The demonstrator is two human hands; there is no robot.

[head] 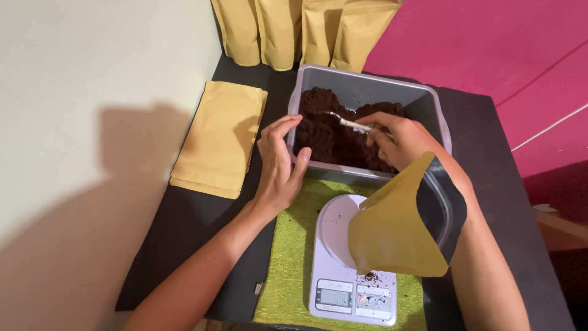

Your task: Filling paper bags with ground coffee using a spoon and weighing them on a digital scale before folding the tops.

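My left hand (pixel 280 160) grips the near left rim of a grey plastic tub (pixel 367 86) filled with dark brown powder (pixel 327 132). Inside the tub, my right hand (pixel 398 140) holds a white spoon (pixel 346 121) whose bowl digs into the powder. An open yellow stand-up pouch (pixel 401 227) with a dark lining stands on a white digital kitchen scale (pixel 343 270) just in front of the tub, partly hiding my right wrist.
The scale rests on a green cloth (pixel 288 263) on a black table (pixel 184 233). A stack of flat yellow pouches (pixel 219 138) lies to the left. Several upright yellow pouches (pixel 306 30) line the back. A pale wall is left, magenta floor right.
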